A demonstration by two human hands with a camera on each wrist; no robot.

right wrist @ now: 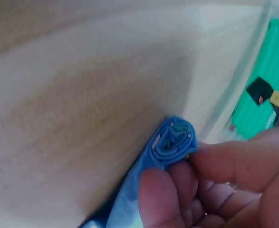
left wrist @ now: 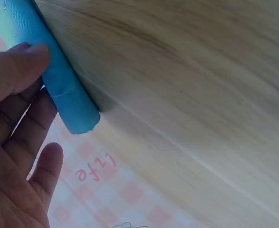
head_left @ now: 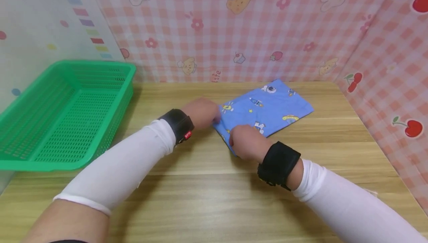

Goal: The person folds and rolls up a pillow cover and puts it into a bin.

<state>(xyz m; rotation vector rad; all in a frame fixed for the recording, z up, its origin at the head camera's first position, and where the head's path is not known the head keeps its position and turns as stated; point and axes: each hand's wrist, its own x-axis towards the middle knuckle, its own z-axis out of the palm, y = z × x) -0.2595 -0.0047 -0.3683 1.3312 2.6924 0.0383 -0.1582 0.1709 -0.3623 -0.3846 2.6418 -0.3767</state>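
A blue cloth (head_left: 267, 103) printed with rockets, astronauts and stars lies on the wooden table, its near-left edge rolled up. Its spiral end (right wrist: 175, 140) shows in the right wrist view. My left hand (head_left: 202, 113) holds the far end of the roll, thumb on top and fingers beneath; in the left wrist view, the tip of the roll (left wrist: 75, 102) sticks out past the thumb. At the near end, my right hand (head_left: 249, 142) pinches the roll between thumb and fingers. The rest of the cloth spreads flat to the right, away from both hands.
A green plastic basket (head_left: 77, 124) with slotted sides stands on the table at the left. Pink checked wall covering (head_left: 220, 38) rises behind the table (head_left: 214, 202) and along its right side.
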